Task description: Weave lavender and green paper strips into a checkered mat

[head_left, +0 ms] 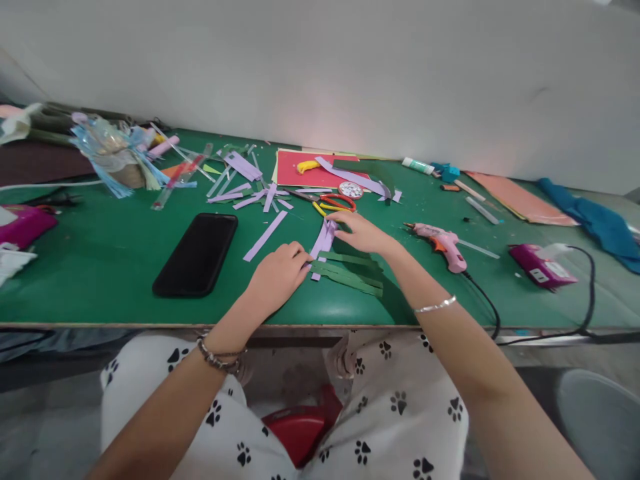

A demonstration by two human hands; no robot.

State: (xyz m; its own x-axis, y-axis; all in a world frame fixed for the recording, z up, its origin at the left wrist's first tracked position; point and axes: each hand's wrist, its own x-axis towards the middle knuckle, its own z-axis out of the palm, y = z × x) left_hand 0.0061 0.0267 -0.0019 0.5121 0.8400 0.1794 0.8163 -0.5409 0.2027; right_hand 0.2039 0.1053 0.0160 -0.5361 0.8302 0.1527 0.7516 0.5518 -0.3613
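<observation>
My left hand (281,275) rests on the green table with its fingers closed at the left ends of the green paper strips (353,279), where a purple strip crosses them. Just up and to the right, my right hand (364,235) has its thumb and forefinger curled around purple paper strips (327,233). The exact grip of both hands is partly hidden by the fingers. Directly beyond the right fingertips lie scissors (340,201) with red and yellow handles. One loose purple strip (265,235) lies left of my hands, near a black phone (197,253).
A pink glue gun (443,245) lies to the right, its cord running off the front edge near a magenta power box (543,267). Behind are red paper (295,175), a yellow cutter (307,167) and a round pin case (351,191). Scraps and clear rulers (183,177) lie left.
</observation>
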